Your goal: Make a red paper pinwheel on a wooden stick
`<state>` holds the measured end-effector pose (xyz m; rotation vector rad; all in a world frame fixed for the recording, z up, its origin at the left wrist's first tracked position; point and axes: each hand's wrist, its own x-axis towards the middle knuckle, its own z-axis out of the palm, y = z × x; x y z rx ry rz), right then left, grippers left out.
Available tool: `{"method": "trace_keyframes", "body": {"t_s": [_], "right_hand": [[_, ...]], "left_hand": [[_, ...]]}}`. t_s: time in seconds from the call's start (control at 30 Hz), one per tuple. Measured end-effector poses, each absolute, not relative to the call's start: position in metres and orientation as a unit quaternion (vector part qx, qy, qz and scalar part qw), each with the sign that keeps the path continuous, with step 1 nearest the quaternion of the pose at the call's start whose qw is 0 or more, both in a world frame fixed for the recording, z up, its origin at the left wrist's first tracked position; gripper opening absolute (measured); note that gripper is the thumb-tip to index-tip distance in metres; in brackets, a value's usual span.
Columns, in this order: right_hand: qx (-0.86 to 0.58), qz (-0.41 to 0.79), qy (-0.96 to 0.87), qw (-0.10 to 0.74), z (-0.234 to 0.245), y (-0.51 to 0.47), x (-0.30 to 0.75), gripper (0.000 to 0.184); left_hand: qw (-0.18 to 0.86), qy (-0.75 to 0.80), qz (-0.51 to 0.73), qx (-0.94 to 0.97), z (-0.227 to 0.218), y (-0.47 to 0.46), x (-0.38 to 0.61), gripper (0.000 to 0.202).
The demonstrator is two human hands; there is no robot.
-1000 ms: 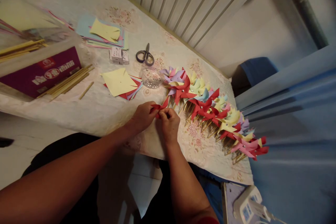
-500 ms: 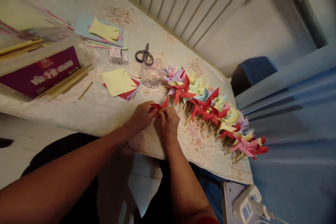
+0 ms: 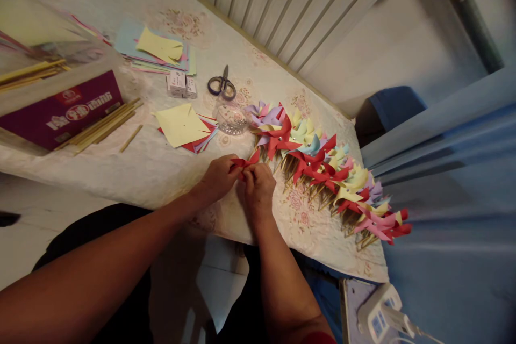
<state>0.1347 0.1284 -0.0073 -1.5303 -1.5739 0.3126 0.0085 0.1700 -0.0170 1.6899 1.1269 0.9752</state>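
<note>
My left hand (image 3: 220, 176) and my right hand (image 3: 258, 189) meet at the near edge of the table, both pinched on a folded piece of red paper (image 3: 246, 163). Just right of them lies a long row of finished paper pinwheels (image 3: 322, 164) in red, yellow, pink, purple and blue, on wooden sticks. A small clear dish (image 3: 231, 118) holding tiny shiny bits I cannot make out stands behind my hands. Cut paper squares (image 3: 183, 126), yellow on top of red, lie to its left.
Scissors (image 3: 221, 85) and two small white boxes (image 3: 181, 85) lie further back. A stack of coloured sheets (image 3: 159, 51) sits at the back left. Wooden sticks (image 3: 102, 128) rest beside a purple carton (image 3: 60, 110). A radiator (image 3: 282, 0) runs behind the table. A power strip (image 3: 381, 314) lies at bottom right.
Hardly anything differs: my hands stay pinched on the red paper in the same place, with only a slight shift of the fingers and of the view.
</note>
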Motion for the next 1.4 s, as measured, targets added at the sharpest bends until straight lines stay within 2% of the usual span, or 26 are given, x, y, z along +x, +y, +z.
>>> {"method": "trace_keyframes", "body": {"t_s": [0.07,0.2,0.27,0.37,0.43,0.67,0.87,0.93,1.1,1.3,1.4], "right_hand": [[-0.630,0.144,-0.613,0.455,-0.0080,0.1281,0.1333,0.019],[-0.668,0.261,-0.517,0.468,-0.0106,0.1268,0.1309,0.014],[-0.662,0.229,-0.545,0.460,-0.0108,0.1270,0.1326,0.016],[-0.615,0.115,-0.649,0.433,-0.0094,0.1288,0.1375,0.020],[-0.592,0.091,-0.678,0.427,-0.0087,0.1298,0.1392,0.021],[-0.669,0.273,-0.501,0.477,-0.0106,0.1271,0.1301,0.014],[-0.618,0.104,-0.644,0.438,-0.0085,0.1278,0.1339,0.021],[-0.628,0.130,-0.619,0.453,-0.0083,0.1279,0.1337,0.019],[-0.670,0.296,-0.485,0.478,-0.0084,0.1262,0.1308,0.015],[-0.635,0.141,-0.599,0.467,-0.0071,0.1264,0.1320,0.018],[-0.657,0.192,-0.553,0.475,-0.0071,0.1259,0.1306,0.017]], "left_hand": [[0.429,0.449,0.395,0.677,-0.0170,0.1700,0.0085,0.014],[0.426,0.455,0.387,0.679,-0.0163,0.1691,0.0077,0.014],[0.426,0.457,0.382,0.681,-0.0170,0.1692,0.0077,0.015],[0.431,0.450,0.389,0.679,-0.0191,0.1701,0.0084,0.014],[0.437,0.446,0.393,0.675,-0.0200,0.1706,0.0087,0.014],[0.437,0.459,0.377,0.675,-0.0155,0.1688,0.0071,0.014],[0.435,0.444,0.396,0.676,-0.0143,0.1699,0.0082,0.014],[0.436,0.445,0.399,0.673,-0.0148,0.1699,0.0084,0.014],[0.446,0.447,0.391,0.669,-0.0159,0.1686,0.0080,0.014],[0.462,0.443,0.400,0.656,-0.0147,0.1698,0.0087,0.014],[0.462,0.445,0.402,0.654,-0.0145,0.1705,0.0086,0.015]]}}
